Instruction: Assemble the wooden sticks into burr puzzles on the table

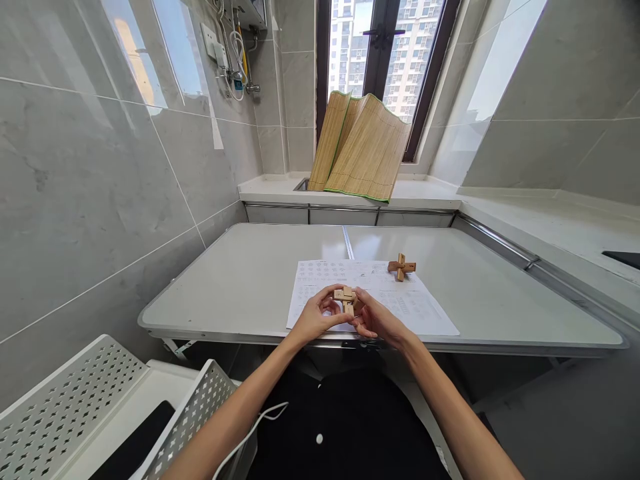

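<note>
Between my two hands, just over the table's front edge, is a light wooden interlocking puzzle [347,297] made of notched blocks. My left hand [321,315] grips it from the left, thumb below and fingers above. From the right, my right hand [373,315] pinches its other side, the fingers curled beneath. Some of the puzzle is covered by my fingertips. Under my hands lie printed sheets [410,307] with rows of small diagrams. A second wooden puzzle [401,267], cross-shaped and browner, sits assembled near the sheets' upper right corner.
The white folding table [240,280] has a seam down its middle. Behind it, a bamboo mat [370,147] leans on the sill before the window. A white perforated basket [75,400] stands at lower left, with a white cable [250,433] near my left arm.
</note>
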A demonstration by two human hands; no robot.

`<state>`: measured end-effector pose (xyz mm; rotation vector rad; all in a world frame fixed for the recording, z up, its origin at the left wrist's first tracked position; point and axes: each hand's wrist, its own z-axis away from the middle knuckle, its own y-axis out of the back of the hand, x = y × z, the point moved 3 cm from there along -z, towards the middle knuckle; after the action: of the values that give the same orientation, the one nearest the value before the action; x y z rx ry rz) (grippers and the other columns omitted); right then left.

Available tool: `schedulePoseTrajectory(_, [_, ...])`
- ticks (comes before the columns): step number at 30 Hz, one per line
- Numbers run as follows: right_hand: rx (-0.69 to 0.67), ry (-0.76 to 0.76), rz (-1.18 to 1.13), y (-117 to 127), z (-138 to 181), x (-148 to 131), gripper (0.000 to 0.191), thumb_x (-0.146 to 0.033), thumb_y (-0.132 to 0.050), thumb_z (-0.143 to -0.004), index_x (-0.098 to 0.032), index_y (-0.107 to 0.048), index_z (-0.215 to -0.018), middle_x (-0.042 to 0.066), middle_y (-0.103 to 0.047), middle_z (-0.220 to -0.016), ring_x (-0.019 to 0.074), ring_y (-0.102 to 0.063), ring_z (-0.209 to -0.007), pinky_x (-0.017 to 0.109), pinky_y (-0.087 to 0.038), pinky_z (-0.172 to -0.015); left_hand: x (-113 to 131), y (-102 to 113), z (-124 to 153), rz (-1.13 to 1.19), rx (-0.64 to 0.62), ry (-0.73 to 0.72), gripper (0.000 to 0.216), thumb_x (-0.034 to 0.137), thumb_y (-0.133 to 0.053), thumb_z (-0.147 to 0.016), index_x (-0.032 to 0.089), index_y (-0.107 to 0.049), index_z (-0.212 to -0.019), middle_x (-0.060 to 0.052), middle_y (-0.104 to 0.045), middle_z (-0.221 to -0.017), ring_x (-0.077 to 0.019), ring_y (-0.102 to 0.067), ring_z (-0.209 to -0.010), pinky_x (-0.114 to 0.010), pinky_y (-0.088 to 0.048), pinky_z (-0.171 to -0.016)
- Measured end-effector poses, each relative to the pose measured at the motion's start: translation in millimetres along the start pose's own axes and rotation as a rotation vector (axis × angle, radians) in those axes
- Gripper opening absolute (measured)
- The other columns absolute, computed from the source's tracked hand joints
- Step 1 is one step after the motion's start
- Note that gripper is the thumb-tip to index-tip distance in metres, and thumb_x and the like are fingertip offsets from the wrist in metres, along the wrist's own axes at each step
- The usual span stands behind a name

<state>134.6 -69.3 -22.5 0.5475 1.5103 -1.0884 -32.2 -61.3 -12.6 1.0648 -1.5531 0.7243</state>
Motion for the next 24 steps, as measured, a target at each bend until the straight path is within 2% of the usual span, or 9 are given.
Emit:
schedulePoseTrajectory(9, [0.024,-0.018,-0.022,-3.5,3.0,-2.8,0.053,-0.072,-0.054,-0.091,-0.022,-0.056,-0.11,-0.002,-0.058,-0.064,0.0066,-0.04,-0.037,0.017,-0.025,-0.031,2.3,-0.4,-0.1,-0.008,0.018,0.019,0.071,0.035,-0.091,-0.07,0.021,-0.063,-0.133,-0.004,-0.067,-0.102,-0.0116,-0.054,-0.075,-0.028,-0.047,-0.079])
schedulePoseTrajectory(16, [0.056,0.041,0.022,-10.1,5.7,-5.6,0.051,-0.07,-0.055,-0.091,-0.022,-0.055,-0.109,-0.001,-0.063,-0.071,0.0057,-0.041,-0.034,0.017,-0.025,-0.03,-0.3,-0.9,-0.6,-0.05,-0.024,0.003,0.069,0.039,-0.09,-0.071,0.022,-0.064,-0.132,-0.004,-0.068,-0.101,-0.0127,-0.056,-0.076,-0.03,-0.05,-0.08])
schedulePoseTrajectory(21, [0.037,0.042,0.036,-9.8,5.1,-4.6,0.048,-0.068,-0.057,-0.092,-0.024,-0.052,-0.109,-0.002,-0.065,-0.074,0.005,-0.041,-0.033,0.017,-0.024,-0.029,4.6,0.0,-0.5,-0.158,-0.004,-0.043,0.064,0.042,-0.091,-0.068,0.024,-0.069,-0.126,-0.007,-0.066,-0.117,-0.0158,-0.06,-0.086,-0.029,-0.05,-0.08])
schedulePoseTrajectory(24, [0.073,0.034,0.027,-6.9,2.4,-1.3,0.05,-0.068,-0.059,-0.09,-0.025,-0.049,-0.111,-0.003,-0.064,-0.071,0.0043,-0.038,-0.031,0.016,-0.022,-0.029,4.8,-0.9,-0.4,-0.145,-0.03,-0.026,0.065,0.041,-0.09,-0.071,0.024,-0.067,-0.13,-0.007,-0.067,-0.116,-0.0149,-0.06,-0.084,-0.029,-0.049,-0.078])
